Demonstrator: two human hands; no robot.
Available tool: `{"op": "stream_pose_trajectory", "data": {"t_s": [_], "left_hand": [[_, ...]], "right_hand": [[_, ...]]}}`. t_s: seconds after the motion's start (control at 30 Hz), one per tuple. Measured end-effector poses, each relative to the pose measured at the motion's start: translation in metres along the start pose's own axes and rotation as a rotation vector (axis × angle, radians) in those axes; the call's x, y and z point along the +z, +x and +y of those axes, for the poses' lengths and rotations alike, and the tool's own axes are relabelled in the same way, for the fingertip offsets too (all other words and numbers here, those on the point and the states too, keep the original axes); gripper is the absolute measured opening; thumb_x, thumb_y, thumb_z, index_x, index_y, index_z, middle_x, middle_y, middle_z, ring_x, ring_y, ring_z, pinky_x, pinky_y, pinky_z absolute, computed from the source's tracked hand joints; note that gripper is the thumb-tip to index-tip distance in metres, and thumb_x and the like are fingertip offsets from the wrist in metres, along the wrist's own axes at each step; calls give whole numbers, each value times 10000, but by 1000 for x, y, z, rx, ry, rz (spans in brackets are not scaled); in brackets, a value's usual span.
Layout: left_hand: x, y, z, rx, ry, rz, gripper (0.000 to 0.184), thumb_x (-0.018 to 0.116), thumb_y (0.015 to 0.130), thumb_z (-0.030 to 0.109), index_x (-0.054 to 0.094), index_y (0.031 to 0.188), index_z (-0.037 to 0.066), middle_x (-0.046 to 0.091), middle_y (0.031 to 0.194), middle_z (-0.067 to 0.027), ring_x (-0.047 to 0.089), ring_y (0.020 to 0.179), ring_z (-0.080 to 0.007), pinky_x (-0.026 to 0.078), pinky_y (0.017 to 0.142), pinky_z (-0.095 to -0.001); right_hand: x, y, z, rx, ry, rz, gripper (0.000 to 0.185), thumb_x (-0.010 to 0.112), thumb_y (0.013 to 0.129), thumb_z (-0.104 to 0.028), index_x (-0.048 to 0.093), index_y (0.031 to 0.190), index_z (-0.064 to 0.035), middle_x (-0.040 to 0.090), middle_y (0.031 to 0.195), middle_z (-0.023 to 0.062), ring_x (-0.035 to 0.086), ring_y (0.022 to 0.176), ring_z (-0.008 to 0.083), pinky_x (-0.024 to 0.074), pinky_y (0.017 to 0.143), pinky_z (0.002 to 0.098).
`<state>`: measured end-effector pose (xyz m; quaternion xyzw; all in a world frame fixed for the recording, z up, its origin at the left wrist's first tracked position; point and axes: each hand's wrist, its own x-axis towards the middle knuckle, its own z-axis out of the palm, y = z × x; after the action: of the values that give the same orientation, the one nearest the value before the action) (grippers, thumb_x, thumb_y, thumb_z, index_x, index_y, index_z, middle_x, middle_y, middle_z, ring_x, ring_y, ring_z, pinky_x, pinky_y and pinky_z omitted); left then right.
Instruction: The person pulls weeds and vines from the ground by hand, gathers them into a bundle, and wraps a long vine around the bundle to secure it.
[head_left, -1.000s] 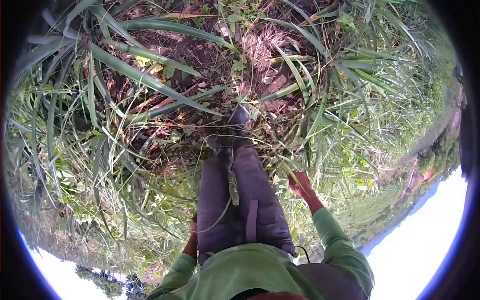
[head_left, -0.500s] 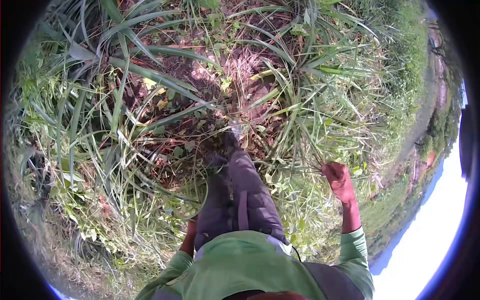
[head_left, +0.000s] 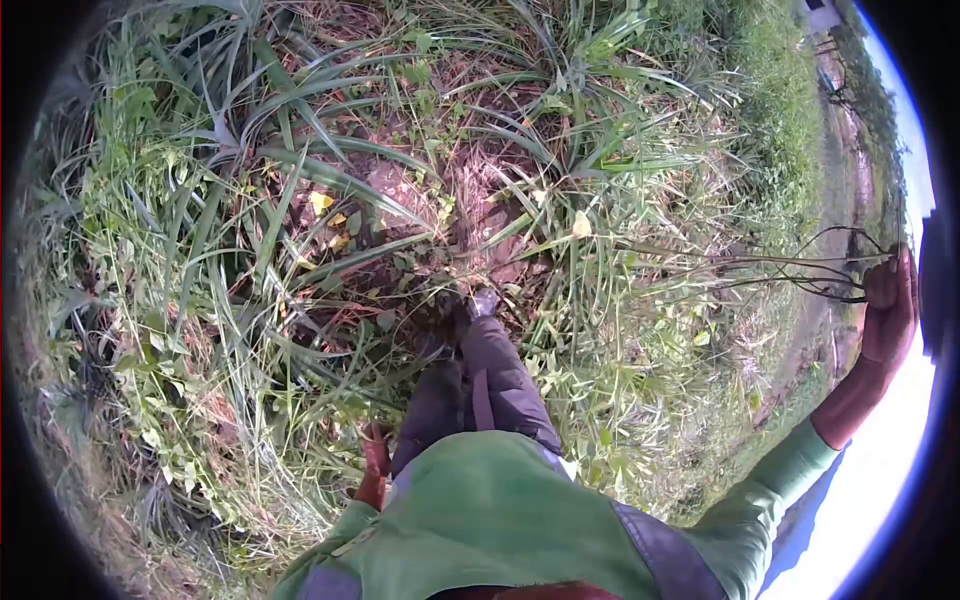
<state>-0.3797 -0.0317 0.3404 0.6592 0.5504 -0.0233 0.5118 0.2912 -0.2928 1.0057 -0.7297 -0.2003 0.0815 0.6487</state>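
- Overgrown field fills most of the view, tangled with grass and leafy weeds; reddish-brown soil shows through in the upper middle, and bright sky lies along the lower right edge.
- Two rosette plants with long, strap-like leaves flank the soil: a left rosette and a right rosette.
- Yellow leaves lie in the litter near the left rosette.
- The person stands facing the soil in a green shirt and dark trousers; one shoe shows clearly, the other is lost in shade.
- The right hand is raised well out to the side, its fingers closed on the ends of several long, thin stems.
- Those stems stretch leftward from the fingers, some bowing into dark loops just beside the hand; their far ends blend into the grass.
- The left hand hangs low beside the left thigh, against the grass; whether it is curled or holds anything cannot be told.
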Motion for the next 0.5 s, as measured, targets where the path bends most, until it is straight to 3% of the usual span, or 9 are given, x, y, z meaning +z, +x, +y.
{"op": "stream_pose_trajectory", "data": {"t_s": [0.07,0.1,0.17,0.2,0.27,0.3,0.33,0.4,0.5], "left_hand": [[1,2,-4,-119,-740,68,273,506,1020,287,576,869,71,588,794,-34,571,726,-135,490,664,-303],[-6,-4,35,-155,-782,166,205,527,1014,241,592,879,101,607,793,-18,598,724,-126,481,596,-262],[-16,1,61,-140,-807,187,216,526,1013,237,589,865,93,599,767,-21,602,725,-130,485,608,-265],[-24,-1,85,-141,-826,207,226,525,1012,233,585,851,85,590,741,-24,605,726,-135,489,619,-268],[-34,-12,127,-82,-817,238,252,509,1019,229,569,834,69,547,713,-18,560,690,-124,461,618,-268],[-39,-14,142,-12,-748,187,269,498,1027,227,543,808,77,526,714,-11,512,683,-115,423,617,-270],[-44,-18,158,54,-675,135,290,487,1035,224,518,783,86,505,716,-4,465,675,-105,385,616,-272],[-51,-26,209,105,-619,134,314,466,1044,229,491,768,81,448,688,8,397,650,-95,340,601,-273],[-61,-35,262,236,-619,195,336,447,1051,228,473,751,79,437,669,19,374,639,-87,335,605,-268]], "right_hand": [[11,12,-20,-169,-111,427,296,525,1010,-128,575,1252,35,551,834,-14,477,676,71,440,717,249],[14,15,-27,-182,-102,428,296,525,1010,-128,575,1252,35,551,834,-14,477,676,71,440,717,249],[18,24,-38,-251,-50,436,295,536,1007,-137,579,1248,28,602,985,13,542,763,81,478,808,276],[13,31,-39,-259,-41,430,295,536,1007,-137,579,1248,28,602,985,13,542,763,81,478,808,276],[-1,47,-32,-140,55,140,269,542,1009,-152,595,1210,18,588,939,-3,522,738,76,465,779,266],[54,39,-29,-165,33,234,204,535,1016,-156,605,1111,11,514,776,-32,439,642,60,406,669,230],[67,42,-24,-118,111,55,165,531,1020,-158,589,1009,-4,367,646,-66,317,567,51,293,565,222],[109,44,-12,-97,144,-17,164,526,1021,-152,569,961,-6,275,606,-82,245,543,50,218,522,237],[144,51,11,-93,196,-79,183,527,1020,-153,560,917,-6,268,580,-80,243,518,54,215,502,245]]}}
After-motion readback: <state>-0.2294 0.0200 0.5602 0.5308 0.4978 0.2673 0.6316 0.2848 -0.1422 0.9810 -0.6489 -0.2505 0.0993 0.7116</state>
